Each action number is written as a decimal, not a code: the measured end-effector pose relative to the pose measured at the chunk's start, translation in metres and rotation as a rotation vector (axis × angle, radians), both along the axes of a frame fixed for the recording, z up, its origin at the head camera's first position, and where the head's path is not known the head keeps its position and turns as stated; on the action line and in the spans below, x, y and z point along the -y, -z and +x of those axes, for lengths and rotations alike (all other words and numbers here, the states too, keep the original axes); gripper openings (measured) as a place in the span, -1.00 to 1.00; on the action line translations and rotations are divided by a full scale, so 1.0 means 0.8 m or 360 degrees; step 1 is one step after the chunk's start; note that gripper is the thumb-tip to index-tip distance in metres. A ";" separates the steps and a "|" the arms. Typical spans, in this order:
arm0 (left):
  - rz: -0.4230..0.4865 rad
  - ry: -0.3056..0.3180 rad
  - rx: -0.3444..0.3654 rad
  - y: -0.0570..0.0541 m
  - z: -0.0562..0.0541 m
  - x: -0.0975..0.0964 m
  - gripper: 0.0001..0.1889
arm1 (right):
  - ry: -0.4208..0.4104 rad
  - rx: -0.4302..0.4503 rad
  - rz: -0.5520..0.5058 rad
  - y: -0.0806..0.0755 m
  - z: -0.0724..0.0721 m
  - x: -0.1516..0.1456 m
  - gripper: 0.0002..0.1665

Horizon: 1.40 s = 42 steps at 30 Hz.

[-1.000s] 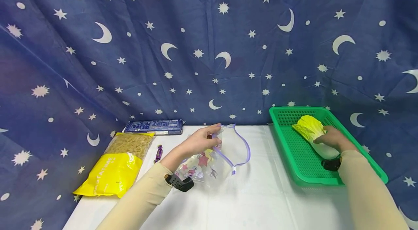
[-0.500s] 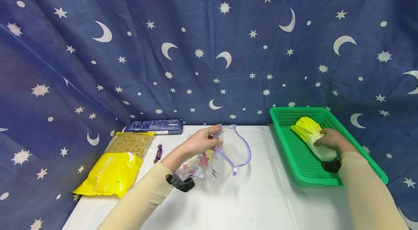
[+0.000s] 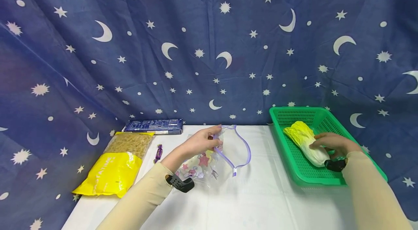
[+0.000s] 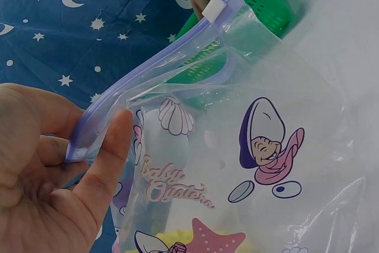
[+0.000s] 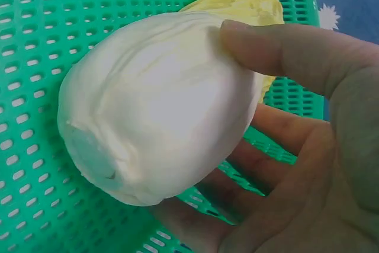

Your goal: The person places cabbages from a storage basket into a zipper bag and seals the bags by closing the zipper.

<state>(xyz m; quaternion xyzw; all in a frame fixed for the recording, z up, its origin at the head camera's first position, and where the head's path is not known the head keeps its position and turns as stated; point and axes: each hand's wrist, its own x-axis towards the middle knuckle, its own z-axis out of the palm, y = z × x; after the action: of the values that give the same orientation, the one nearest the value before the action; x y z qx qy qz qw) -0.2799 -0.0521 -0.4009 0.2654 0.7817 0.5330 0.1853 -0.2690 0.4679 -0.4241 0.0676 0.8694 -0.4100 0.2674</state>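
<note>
My left hand [image 3: 200, 140] pinches the zip edge of a clear zipper bag [image 4: 284, 140] between thumb and fingers. The bag's mouth gapes to the right, with a white slider on its purple zip; cartoon prints cover its side, and something yellow shows low in it. Over the green basket [image 3: 295, 175], my right hand [image 3: 336, 143] grips a small napa cabbage [image 5: 160, 105] by its white body. Its thumb lies on top and its fingers curl beneath. The cabbage's yellow leaves point to the far left, its white base towards the wrist.
At the left lies a yellow pasta bag [image 3: 115, 172] with a see-through top. A small purple wrapped candy [image 3: 158, 153] is beside it. Behind them a flat blue packet [image 3: 153, 126] rests against the starry curtain [image 3: 202, 41]. White cloth [image 3: 254, 201] covers the table.
The right hand has drawn the cabbage slightly left and nearer within the basket, turning it a little. The left hand and zipper bag stay nearly still.
</note>
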 end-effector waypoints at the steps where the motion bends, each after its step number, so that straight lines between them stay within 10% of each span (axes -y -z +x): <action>1: -0.0006 -0.0001 0.0000 0.000 0.000 0.000 -0.32 | 0.0010 0.0012 -0.0018 0.000 0.000 0.000 0.11; 42: 0.0025 0.0003 0.0038 0.002 0.003 0.000 -0.31 | -0.0005 0.0077 -0.0189 0.012 0.003 0.006 0.11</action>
<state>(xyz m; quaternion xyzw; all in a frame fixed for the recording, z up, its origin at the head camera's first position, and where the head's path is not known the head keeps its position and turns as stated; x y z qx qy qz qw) -0.2777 -0.0519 -0.4025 0.2613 0.7750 0.5421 0.1931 -0.2668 0.4630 -0.4335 0.0602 0.8370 -0.4587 0.2924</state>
